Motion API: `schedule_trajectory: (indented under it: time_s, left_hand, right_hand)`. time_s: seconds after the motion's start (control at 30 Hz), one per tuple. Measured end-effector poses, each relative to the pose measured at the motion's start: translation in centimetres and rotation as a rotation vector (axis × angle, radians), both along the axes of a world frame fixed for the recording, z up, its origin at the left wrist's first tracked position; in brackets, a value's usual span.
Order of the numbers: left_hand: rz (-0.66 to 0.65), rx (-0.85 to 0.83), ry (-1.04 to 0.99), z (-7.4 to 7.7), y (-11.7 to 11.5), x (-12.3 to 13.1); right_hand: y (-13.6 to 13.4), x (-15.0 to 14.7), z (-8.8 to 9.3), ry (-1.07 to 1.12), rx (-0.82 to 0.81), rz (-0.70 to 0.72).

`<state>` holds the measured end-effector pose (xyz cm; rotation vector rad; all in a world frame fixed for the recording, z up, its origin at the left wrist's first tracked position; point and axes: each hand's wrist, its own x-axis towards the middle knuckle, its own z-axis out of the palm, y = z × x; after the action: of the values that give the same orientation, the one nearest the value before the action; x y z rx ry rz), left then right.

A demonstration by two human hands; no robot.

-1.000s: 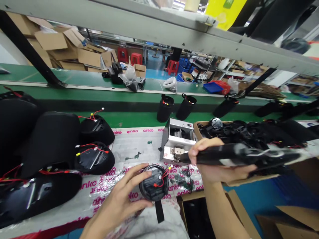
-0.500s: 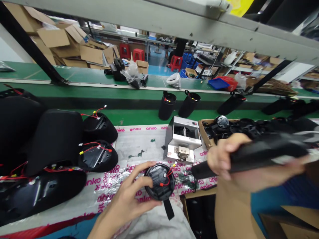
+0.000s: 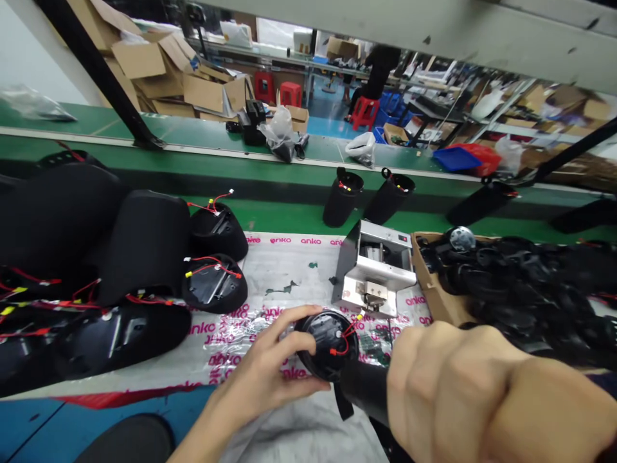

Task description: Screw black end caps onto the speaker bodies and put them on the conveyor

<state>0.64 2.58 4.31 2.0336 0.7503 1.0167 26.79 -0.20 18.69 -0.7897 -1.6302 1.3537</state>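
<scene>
Now the right hand (image 3: 457, 392) has swung in close to the camera, a clenched fist filling the lower right of the view, and the black padded tube (image 3: 364, 386) it grips has come round from the right of the counter to the middle of the work area. The fist is closed around the tube, though the fingers' exact hold is hidden behind the knuckles. The tube's free end sits just beside the round black disc (image 3: 328, 344); whether the two are touching cannot be told from this angle. That disc stays in the left hand (image 3: 263, 366), whose fingers curve over its rim with the palm spread wide behind it, above the printed plastic sheet (image 3: 226, 354) near the front edge of the counter (image 3: 308, 218). Red wires (image 3: 340, 350) with a yellow connector (image 3: 359, 316) rise from the disc's face, and a black strap (image 3: 342, 402) hangs below it. Just beyond stands a stainless steel press (image 3: 373, 267), with a cardboard tray (image 3: 431, 276) of black parts to its right and two black moulded shells (image 3: 215, 283) with red leads to its left.
</scene>
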Motion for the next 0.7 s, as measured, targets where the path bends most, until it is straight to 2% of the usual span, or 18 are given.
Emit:
schedule_trajectory:
  time_s: [0.1, 0.23, 0.27, 0.37, 0.47, 0.53, 0.6, 0.7]
  left_hand:
    - [0.000, 0.000, -0.003, 0.2, 0.1, 0.1]
    - [-0.002, 0.006, -0.008, 0.4, 0.2, 0.1]
    - [-0.002, 0.006, -0.009, 0.4, 0.2, 0.0]
    - [0.001, 0.007, -0.013, 0.4, 0.2, 0.0]
    - [0.008, 0.007, -0.013, 0.2, 0.1, 0.1]
    - [0.017, 0.006, -0.014, 0.0, 0.0, 0.1]
    - [0.025, 0.012, -0.020, -0.2, 0.0, 0.2]
    - [0.041, 0.025, -0.023, -0.3, 0.0, 0.3]
  right_hand:
    - [0.7, 0.1, 0.3, -0.055, -0.021, 0.167]
    - [1.3, 0.2, -0.8, -0.003, 0.029, 0.212]
    - [1.1, -0.1, -1.1, 0.013, 0.042, 0.185]
    - [-0.2, -2.0, -1.7, -0.026, 0.039, -0.001]
    - [-0.9, -4.6, -2.1, -0.152, 0.082, -0.317]
    - [-0.3, -5.9, -2.1, -0.240, 0.197, -0.519]
    - [0.8, -6.7, -1.9, -0.326, 0.307, -0.597]
    - [1.8, -7.1, -2.0, -0.382, 0.393, -0.594]
